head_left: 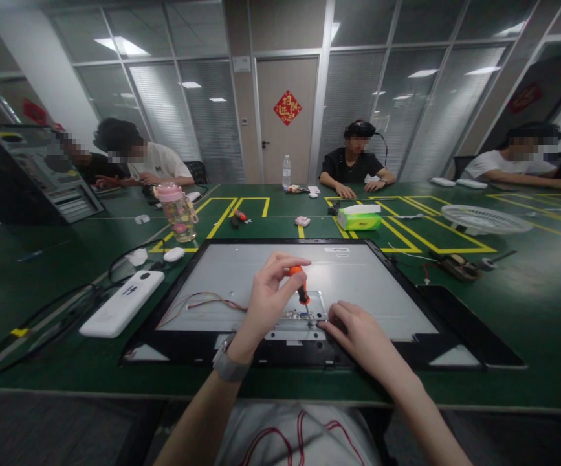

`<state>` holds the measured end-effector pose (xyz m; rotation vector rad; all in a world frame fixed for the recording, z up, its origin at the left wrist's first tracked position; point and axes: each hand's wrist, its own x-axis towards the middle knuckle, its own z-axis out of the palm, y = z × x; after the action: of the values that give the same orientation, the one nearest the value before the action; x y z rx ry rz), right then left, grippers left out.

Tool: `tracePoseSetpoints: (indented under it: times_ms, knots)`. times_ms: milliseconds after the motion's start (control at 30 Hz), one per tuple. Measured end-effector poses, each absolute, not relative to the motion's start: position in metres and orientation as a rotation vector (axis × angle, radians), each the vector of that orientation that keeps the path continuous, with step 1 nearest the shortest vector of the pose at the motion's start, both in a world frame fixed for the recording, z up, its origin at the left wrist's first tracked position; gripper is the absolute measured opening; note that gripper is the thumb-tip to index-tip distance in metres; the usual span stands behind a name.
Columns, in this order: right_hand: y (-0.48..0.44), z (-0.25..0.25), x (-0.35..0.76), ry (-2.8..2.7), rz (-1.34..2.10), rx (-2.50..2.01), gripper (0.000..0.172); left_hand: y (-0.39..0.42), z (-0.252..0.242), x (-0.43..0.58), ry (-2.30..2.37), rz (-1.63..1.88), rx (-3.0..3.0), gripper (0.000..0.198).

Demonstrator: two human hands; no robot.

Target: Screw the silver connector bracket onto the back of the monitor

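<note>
A flat monitor panel (367, 285) lies face down on the green table, its grey metal back up inside a black frame. My left hand (265, 301) is closed round an orange-handled screwdriver (301, 285), held upright with its tip down on a small metal bracket (296, 323) near the panel's front edge. My right hand (358, 333) rests beside that bracket, its fingers curled and pressing on the right end of it. Thin coloured wires (207, 301) run from the bracket toward the left across the panel.
A white oblong device (122, 303) and black cables (61, 310) lie left of the panel. Behind it are a pink-lidded bottle (178, 212), a green tissue box (359, 218), a white fan (484, 219) and small tools. Several other people sit along the far side.
</note>
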<state>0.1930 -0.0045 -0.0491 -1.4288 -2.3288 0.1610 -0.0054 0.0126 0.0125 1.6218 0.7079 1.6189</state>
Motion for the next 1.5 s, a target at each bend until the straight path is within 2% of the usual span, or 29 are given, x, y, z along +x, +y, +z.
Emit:
tracePoseSetpoints:
  times_ms: [133, 433, 633, 800, 933, 1100, 1300, 1500]
  knots:
    - [-0.0046, -0.0485, 0.1928, -2.330, 0.186, -1.448, 0.019, 0.0135, 0.0094, -0.0072, 0.562, 1.450, 1.550, 0.032]
    - [-0.0031, -0.0504, 0.1931, -2.325, 0.218, -1.439, 0.021, 0.0129, 0.0129, -0.0027, 0.736, 1.623, 1.643, 0.016]
    - [-0.0042, -0.0485, 0.1930, -2.317, 0.215, -1.429, 0.019, 0.0138, 0.0093, -0.0070, 0.597, 1.515, 1.536, 0.028]
    - [-0.0028, -0.0519, 0.1940, -2.300, 0.201, -1.418, 0.019, 0.0157, 0.0092, -0.0069, 0.635, 1.567, 1.608, 0.023]
    - [-0.0030, -0.0516, 0.1942, -2.295, 0.200, -1.409, 0.020, 0.0154, 0.0099, -0.0051, 0.611, 1.538, 1.493, 0.030]
    - [-0.0039, -0.0492, 0.1934, -2.286, 0.198, -1.395, 0.020, 0.0159, 0.0099, -0.0057, 0.689, 1.597, 1.567, 0.019]
    - [-0.0040, -0.0480, 0.1928, -2.321, 0.192, -1.444, 0.018, 0.0162, 0.0070, -0.0088, 0.553, 1.480, 1.438, 0.029]
    - [-0.0037, -0.0501, 0.1927, -2.314, 0.209, -1.426, 0.019, 0.0138, 0.0101, -0.0055, 0.583, 1.492, 1.485, 0.025]
